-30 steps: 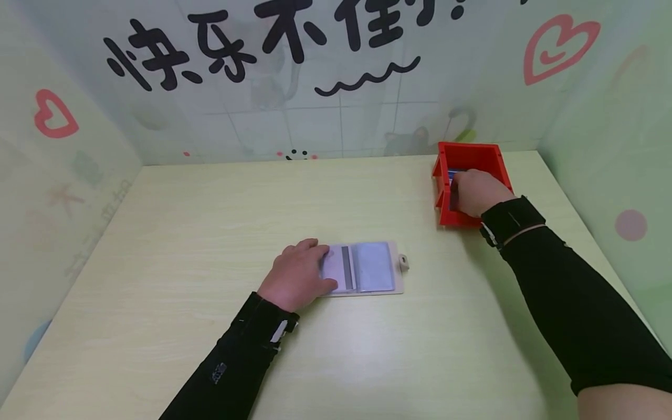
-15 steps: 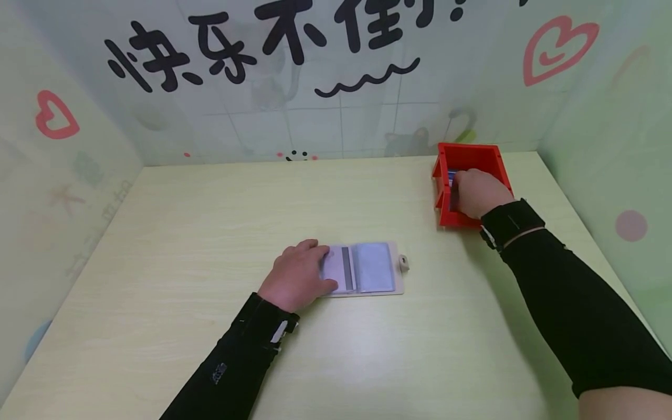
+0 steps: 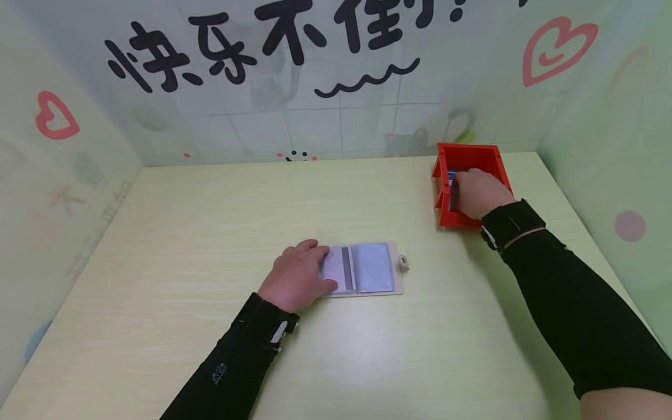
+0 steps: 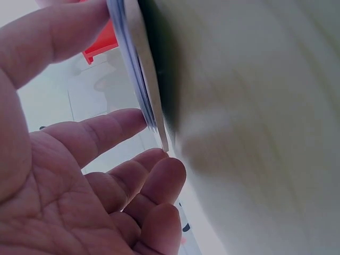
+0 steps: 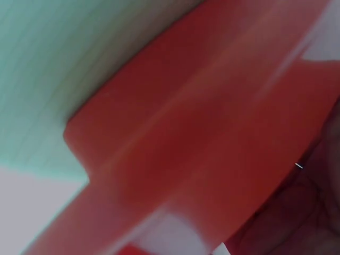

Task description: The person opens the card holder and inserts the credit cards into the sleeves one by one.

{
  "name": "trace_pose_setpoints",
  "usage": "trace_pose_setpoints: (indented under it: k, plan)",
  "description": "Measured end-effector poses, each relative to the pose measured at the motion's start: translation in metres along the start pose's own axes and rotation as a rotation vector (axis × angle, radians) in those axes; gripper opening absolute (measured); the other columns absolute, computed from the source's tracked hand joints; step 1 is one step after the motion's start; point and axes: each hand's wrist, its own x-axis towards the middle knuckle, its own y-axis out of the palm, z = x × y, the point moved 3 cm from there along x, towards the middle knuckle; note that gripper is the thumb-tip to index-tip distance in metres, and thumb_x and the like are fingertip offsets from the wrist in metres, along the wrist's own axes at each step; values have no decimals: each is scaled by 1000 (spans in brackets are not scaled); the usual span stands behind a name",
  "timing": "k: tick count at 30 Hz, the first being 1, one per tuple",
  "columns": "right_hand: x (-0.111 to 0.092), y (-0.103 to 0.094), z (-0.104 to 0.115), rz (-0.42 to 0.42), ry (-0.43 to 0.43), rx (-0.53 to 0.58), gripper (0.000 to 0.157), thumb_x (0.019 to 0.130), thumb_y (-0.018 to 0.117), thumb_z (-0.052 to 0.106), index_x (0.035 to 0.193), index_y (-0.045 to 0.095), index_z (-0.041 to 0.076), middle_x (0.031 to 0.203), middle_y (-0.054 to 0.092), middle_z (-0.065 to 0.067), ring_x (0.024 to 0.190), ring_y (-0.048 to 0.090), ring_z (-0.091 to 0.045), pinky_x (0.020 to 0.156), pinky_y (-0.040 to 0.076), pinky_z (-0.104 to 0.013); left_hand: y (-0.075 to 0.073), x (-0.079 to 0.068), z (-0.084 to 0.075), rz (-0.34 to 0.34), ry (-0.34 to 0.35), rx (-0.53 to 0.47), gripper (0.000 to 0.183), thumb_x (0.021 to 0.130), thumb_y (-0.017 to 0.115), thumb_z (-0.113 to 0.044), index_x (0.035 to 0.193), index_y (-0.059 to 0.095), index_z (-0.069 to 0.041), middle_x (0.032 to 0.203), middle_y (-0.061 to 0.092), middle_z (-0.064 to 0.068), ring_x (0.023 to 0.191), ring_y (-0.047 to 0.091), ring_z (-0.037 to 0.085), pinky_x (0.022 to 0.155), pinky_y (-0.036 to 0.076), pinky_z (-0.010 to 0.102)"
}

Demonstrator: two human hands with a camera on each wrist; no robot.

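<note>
An opened card holder with clear plastic sleeves lies flat on the table. My left hand is spread at its left side; thumb and index fingertip press on the sleeve. The left wrist view shows the layered sleeves and pale cover edge-on, with the other fingers bent by the cover's edge. My right hand reaches down into a red bin beside a blue striped card. Its fingertips are hidden inside; I cannot tell whether they grip a card. The red wall fills most of the right wrist view.
A small snap tab sticks out from the holder's right side. The bin stands near the back right corner of the pale wooden table. Printed panels enclose the table at the back and both sides.
</note>
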Motion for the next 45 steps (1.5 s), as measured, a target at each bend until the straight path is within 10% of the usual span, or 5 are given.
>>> trace_pose_setpoints:
  k: [16, 29, 35, 45]
  plan:
    - [-19, -22, -1, -42, 71, 198, 36, 90, 70, 0, 125, 60, -3, 118, 65, -27, 105, 56, -44, 97, 57, -63, 0, -1, 0, 16, -6, -62, 65, 89, 83, -30, 145, 61, -3, 154, 52, 21, 130, 58, 41, 108, 52, 50]
    - [-56, -50, 16, -332, 153, 431, 51, 104, 62, 20, 151, 49, 4, 139, 59, -25, 117, 55, -46, 99, 56, -64, 2, 0, 1, 19, -4, -83, 66, 90, 82, -29, 146, 60, -1, 155, 51, 22, 130, 57, 39, 108, 54, 47]
    - [-73, -54, 45, -437, 51, 530, 49, 105, 63, 24, 151, 54, 10, 134, 66, -20, 109, 62, -39, 94, 61, -52, 1, 1, 1, 23, -3, -95, 65, 90, 82, -27, 145, 60, -1, 155, 51, 22, 128, 58, 39, 107, 55, 47]
    - [-79, -7, 110, -122, -84, 680, 38, 103, 68, 19, 140, 67, 10, 128, 70, -12, 100, 66, -27, 78, 60, -28, 1, 2, 1, 33, -18, -95, 68, 90, 83, -29, 147, 59, -1, 157, 50, 21, 131, 57, 38, 110, 53, 47]
